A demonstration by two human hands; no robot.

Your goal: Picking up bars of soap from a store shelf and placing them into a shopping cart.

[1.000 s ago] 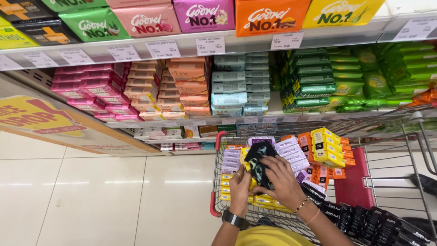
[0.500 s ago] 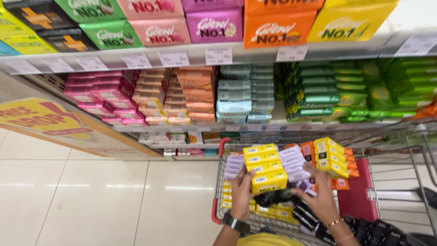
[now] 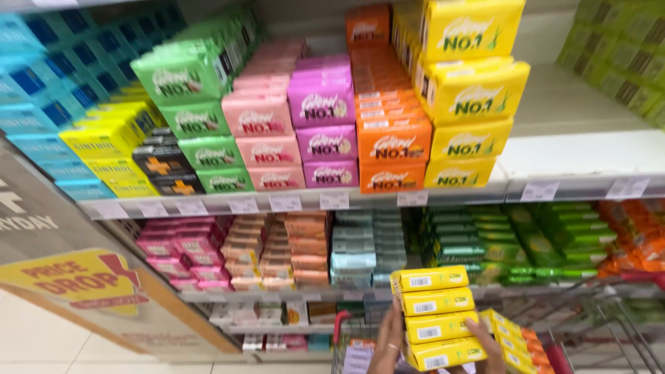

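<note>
I faced a store shelf unit (image 3: 360,201) stacked with coloured boxes; price tags lined its edges. A slanted promotional sign (image 3: 83,284) stood left. Pale tiled floor (image 3: 41,339) showed near left, evenly lit.

Both hands grip a stack of four yellow boxes (image 3: 435,318), low in the view: the left hand (image 3: 389,343) on its left side, the right hand (image 3: 485,346) at its lower right. Just right of the stack, more yellow and orange boxes (image 3: 516,339) lie in a wire cart (image 3: 603,332). Beyond, the upper shelf (image 3: 346,199) carries stacks of green, pink, purple, orange and yellow packs (image 3: 471,97). The shelf below holds pink, peach, pale blue and green bars. A yellow price sign (image 3: 76,280) hangs at the left.
</note>
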